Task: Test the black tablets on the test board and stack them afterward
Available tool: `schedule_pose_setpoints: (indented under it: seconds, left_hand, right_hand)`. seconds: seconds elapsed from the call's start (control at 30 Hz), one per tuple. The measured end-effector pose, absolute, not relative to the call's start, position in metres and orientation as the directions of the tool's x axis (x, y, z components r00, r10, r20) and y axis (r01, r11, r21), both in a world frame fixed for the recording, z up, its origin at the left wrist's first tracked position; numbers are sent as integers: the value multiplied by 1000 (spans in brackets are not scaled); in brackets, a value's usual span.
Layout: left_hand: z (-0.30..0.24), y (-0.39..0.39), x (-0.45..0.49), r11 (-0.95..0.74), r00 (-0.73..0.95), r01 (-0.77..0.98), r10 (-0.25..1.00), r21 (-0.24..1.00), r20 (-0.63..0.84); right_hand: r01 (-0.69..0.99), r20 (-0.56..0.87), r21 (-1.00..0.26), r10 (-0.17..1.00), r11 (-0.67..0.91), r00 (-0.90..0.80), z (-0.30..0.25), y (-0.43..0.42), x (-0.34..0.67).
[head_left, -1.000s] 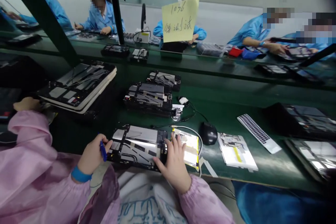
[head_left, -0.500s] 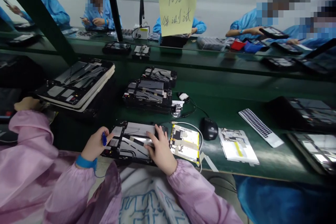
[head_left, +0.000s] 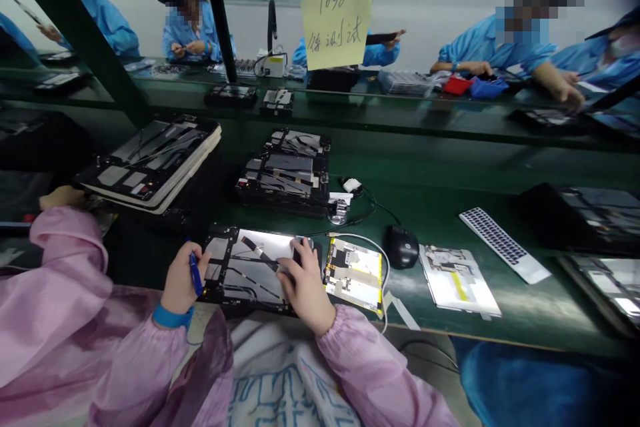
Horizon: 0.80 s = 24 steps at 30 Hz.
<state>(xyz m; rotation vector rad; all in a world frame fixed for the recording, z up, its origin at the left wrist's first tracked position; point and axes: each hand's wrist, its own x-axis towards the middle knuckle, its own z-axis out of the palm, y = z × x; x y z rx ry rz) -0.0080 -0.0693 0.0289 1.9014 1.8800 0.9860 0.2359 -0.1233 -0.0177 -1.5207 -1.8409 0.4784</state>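
Observation:
An opened tablet [head_left: 250, 267] with its back off lies at the bench's near edge, showing a silver plate and black cables. My left hand [head_left: 183, 280] is closed round a blue pen [head_left: 194, 273] and rests at the tablet's left edge. My right hand [head_left: 303, 287] lies on the tablet's right part, fingers spread over its inner surface. Just right of it sits a yellow-edged board [head_left: 355, 273] with a white cable curving around it.
Stacked opened tablets [head_left: 285, 180] lie behind, a tilted stack [head_left: 150, 163] to the left. A black mouse [head_left: 403, 247], a white assembly [head_left: 457, 270] and a small keyboard [head_left: 503, 243] sit right. A pink-sleeved person [head_left: 55, 267] is at my left; blue-coated workers sit across.
My right hand slid left from the yellow-edged board onto the tablet's right part. My left hand with the pen stayed by the left edge. The view shifted slightly.

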Motion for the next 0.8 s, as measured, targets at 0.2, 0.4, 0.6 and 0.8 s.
schedule_pose_setpoints:
  seconds: [0.2,0.4,0.6,0.8]
  left_hand:
    - [42,-78,-2,-187,-114,762,904,620,412]
    - [57,-83,5,-310,-56,760,844,571,533]
    - [65,-86,9,-405,5,749,795,525,606]
    - [72,-91,17,-486,55,727,745,486,664]
  right_hand:
    - [699,482,-544,855,464,-191,-3,-130,247]
    - [763,632,-362,742,536,-222,-2,-143,242]
    - [780,508,-439,839,446,-194,10,-150,241]
    - [796,497,-477,861,373,-106,13,-151,242]
